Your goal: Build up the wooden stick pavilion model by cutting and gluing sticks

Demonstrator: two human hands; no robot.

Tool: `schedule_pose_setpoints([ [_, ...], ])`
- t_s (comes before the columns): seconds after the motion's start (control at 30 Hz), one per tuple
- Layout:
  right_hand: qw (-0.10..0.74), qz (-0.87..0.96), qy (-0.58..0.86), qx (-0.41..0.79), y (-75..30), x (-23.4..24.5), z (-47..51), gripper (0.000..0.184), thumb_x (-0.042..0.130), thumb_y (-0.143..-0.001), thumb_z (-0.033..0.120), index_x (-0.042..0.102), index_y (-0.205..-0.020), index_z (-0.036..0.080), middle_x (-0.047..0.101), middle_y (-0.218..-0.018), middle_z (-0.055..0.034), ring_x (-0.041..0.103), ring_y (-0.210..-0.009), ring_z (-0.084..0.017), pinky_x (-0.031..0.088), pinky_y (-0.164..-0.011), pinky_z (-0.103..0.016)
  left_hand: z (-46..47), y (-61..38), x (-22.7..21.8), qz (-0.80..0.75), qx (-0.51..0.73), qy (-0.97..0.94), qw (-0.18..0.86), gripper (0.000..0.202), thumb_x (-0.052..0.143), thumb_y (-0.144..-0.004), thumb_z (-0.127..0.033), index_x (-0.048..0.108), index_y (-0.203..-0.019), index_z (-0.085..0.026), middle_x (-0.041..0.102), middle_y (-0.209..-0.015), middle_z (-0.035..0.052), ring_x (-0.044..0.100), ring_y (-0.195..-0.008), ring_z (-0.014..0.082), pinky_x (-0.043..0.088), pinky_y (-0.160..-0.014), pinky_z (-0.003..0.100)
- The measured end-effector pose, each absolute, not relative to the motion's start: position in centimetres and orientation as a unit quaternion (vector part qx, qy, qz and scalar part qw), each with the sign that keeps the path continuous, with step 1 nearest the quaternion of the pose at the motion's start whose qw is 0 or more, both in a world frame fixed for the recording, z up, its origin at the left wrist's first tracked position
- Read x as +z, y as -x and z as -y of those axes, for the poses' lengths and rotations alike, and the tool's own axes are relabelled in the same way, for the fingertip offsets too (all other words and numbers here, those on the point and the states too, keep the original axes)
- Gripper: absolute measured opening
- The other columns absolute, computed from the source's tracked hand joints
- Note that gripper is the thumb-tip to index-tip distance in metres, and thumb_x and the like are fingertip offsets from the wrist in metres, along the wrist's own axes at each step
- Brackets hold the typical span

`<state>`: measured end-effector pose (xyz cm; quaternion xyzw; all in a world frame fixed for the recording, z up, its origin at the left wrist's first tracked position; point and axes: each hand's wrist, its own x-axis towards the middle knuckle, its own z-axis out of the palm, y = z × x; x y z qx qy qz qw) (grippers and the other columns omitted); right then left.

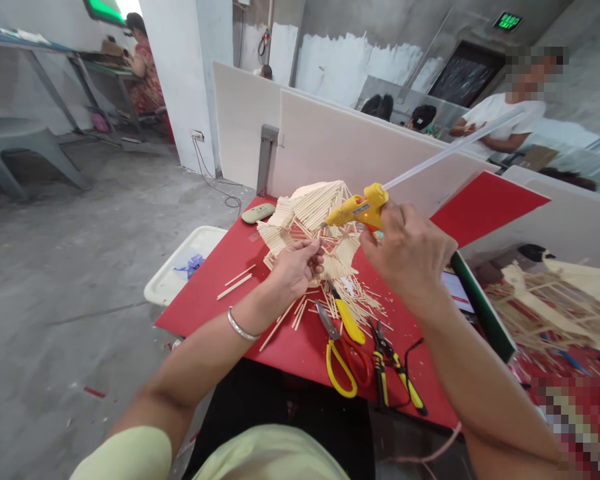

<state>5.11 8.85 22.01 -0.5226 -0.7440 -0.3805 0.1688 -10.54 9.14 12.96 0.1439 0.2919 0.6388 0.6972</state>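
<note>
My right hand (413, 257) is wrapped around the handle of a yellow hot glue gun (355, 208), with a long clear glue stick (445, 152) running out of its back. The gun's nozzle points down and left, close above the fingertips of my left hand (300, 267). Those fingers are pinched together around what looks like a thin wooden stick (321, 235), mostly hidden by them. Behind both hands stands a model house of thin wooden sticks (313, 203), with slanted roof panels. Part of it is covered by my hands and the gun.
On the red table (205, 303) lie loose sticks (365, 300), scissors (341, 363), a yellow-handled tool (349, 320), black-and-yellow cutters (393, 367) and an eyeglass case (258, 213). A white bin (163, 277) stands at left. White partitions (330, 140) rise behind; other people sit or stand beyond.
</note>
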Motion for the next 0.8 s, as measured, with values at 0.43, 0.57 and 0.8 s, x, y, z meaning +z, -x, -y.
schedule_pose_setpoints([
  [0.43, 0.165, 0.744, 0.522, -0.382, -4.94, 22.07, -8.75, 0.044, 0.046, -0.092, 0.036, 0.049, -0.130, 0.014, 0.061, -0.093, -0.0098, 0.052, -0.076, -0.019, 0.016, -0.058, -0.032, -9.21, 10.67, 12.70, -0.288, 0.635, -0.144, 0.702, 0.011, 0.069, -0.083, -0.011, 0.060, -0.078, -0.012, 0.058, -0.065, 0.0014, 0.052, -0.052, 0.0072, 0.035, -0.047, 0.020],
  [0.57, 0.165, 0.745, 0.523, -0.378, -5.00, 22.02, -8.73, 0.046, 0.047, -0.091, 0.037, 0.048, -0.131, 0.014, 0.061, -0.093, -0.0102, 0.052, -0.076, -0.019, 0.017, -0.058, -0.032, -9.31, 10.69, 12.53, -0.286, 0.635, -0.146, 0.703, 0.009, 0.067, -0.085, -0.011, 0.060, -0.079, -0.012, 0.059, -0.065, 0.0015, 0.052, -0.052, 0.0071, 0.035, -0.047, 0.019],
  [0.8, 0.164, 0.744, 0.520, -0.386, -4.97, 22.06, -8.73, 0.045, 0.045, -0.091, 0.035, 0.050, -0.131, 0.015, 0.060, -0.092, -0.0098, 0.051, -0.074, -0.019, 0.018, -0.057, -0.032, -9.29, 10.63, 12.50, -0.285, 0.634, -0.147, 0.703, 0.011, 0.070, -0.084, -0.013, 0.061, -0.078, -0.013, 0.059, -0.065, 0.0015, 0.052, -0.052, 0.0073, 0.036, -0.048, 0.020],
])
